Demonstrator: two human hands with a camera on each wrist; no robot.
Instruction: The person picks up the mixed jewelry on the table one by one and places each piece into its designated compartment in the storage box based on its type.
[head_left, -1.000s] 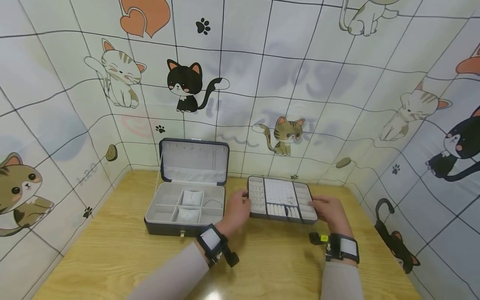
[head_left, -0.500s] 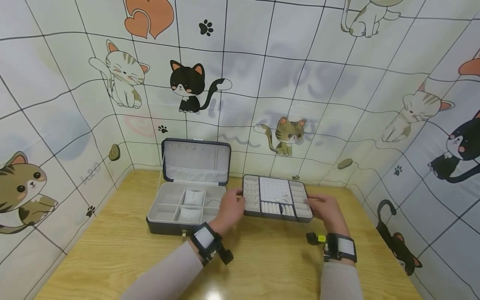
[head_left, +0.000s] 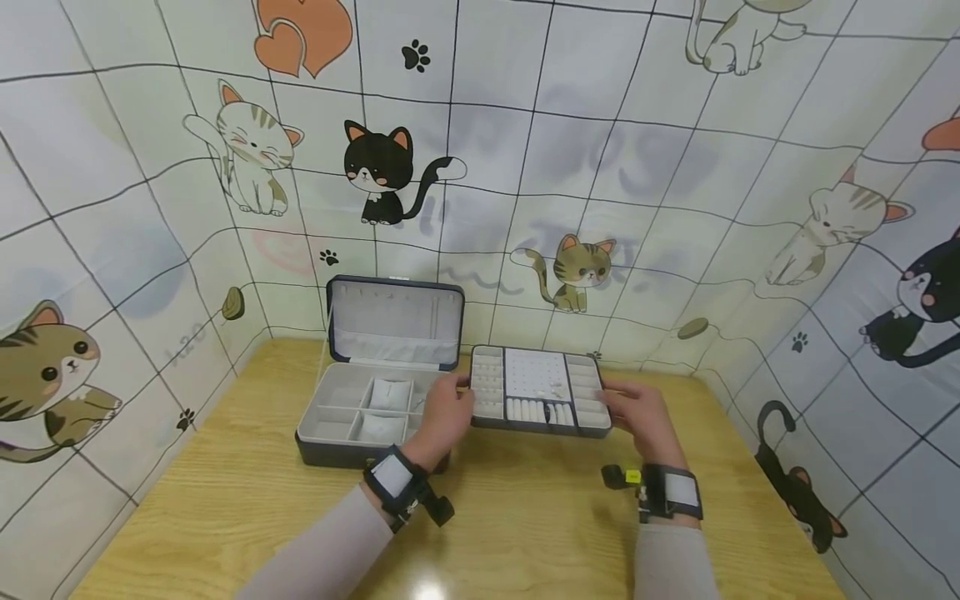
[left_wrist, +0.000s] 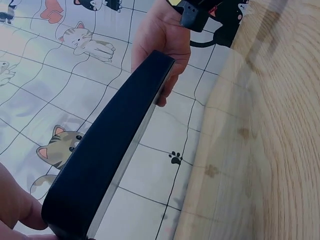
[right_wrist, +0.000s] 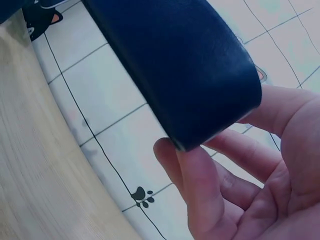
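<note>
Both hands hold a shallow navy jewelry tray (head_left: 536, 427) raised above the table, right of an opened jewelry box (head_left: 326, 454). My left hand (head_left: 444, 417) grips its left end and overlaps the box's right side. At the opposite end, my right hand (head_left: 641, 417) pinches the tray (right_wrist: 190, 65) between thumb and fingers, seen closely in the right wrist view. Small slots, a dotted white panel with tiny pieces on it and ring rolls (head_left: 527, 410) fill the tray. Inside the box, white cushions (head_left: 382, 429) lie in divided compartments, the right ones partly hidden by my left hand.
The box's lid (head_left: 396, 321) stands upright behind it, close to the cat-printed curtain (head_left: 487, 167) that surrounds the back and sides. Wooden table (head_left: 525, 517) surface extends in front of both things. Cameras are strapped to both wrists.
Both hands have carried the tray leftward, closer to the box, and slightly upward. My left hand now covers more of the box's right compartments. The grip is unchanged.
</note>
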